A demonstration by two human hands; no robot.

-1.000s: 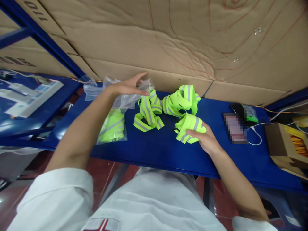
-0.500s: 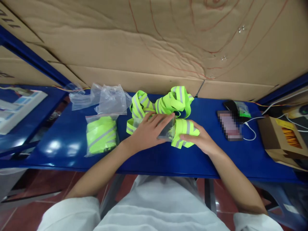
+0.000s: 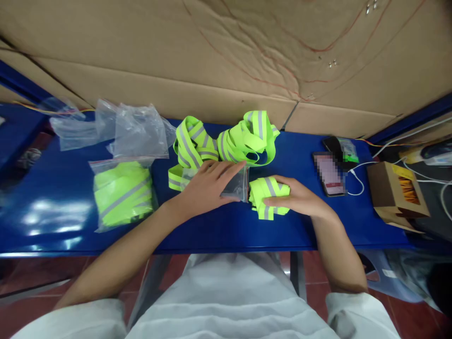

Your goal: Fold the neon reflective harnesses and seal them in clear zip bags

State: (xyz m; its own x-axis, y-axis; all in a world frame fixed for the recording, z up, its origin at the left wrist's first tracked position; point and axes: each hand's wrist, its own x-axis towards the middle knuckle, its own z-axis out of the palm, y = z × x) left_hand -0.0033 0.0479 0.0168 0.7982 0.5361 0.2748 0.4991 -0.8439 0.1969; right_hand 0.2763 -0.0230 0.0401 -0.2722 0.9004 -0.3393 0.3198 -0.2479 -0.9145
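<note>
My left hand (image 3: 208, 188) is wrapped round a clear plastic bag (image 3: 237, 184), whose opening faces right. In my right hand (image 3: 300, 197) is a folded bundle of yellow-green reflective strap (image 3: 269, 194), just right of the bag's opening and apart from it. Behind my hands lie loose coils of the same strap (image 3: 247, 139). A filled bag of strap (image 3: 122, 194) lies flat to the left of my left hand.
Clear plastic bags (image 3: 139, 129) lie at the back left of the blue table (image 3: 226, 235). On the right are a phone (image 3: 329, 174) with a white cable and an open cardboard box (image 3: 391, 193). A cardboard panel (image 3: 158, 84) stands along the back.
The strap bundle in my right hand has come away from the bag's opening, and a gap shows between them. The view has shifted, with the filled bag now larger at left.
</note>
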